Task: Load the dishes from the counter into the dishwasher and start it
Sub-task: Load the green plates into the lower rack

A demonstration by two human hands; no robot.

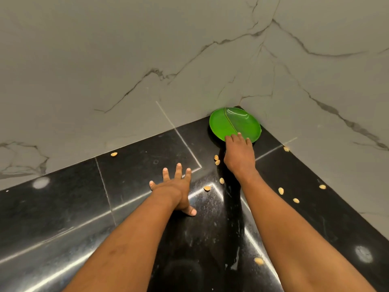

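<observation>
Your left hand lies splayed on the glossy black stone tabletop; your right hand rests loose fingers on the round green plate at one o'clock. Collecting step: grip its rim next.

Kitchen (a corner): black counter, marble walls.

The green plate is sitting face up in the far corner of the black counter, tucked close to the marble walls. A thin ridge is dividing its glossy round face in two.
</observation>
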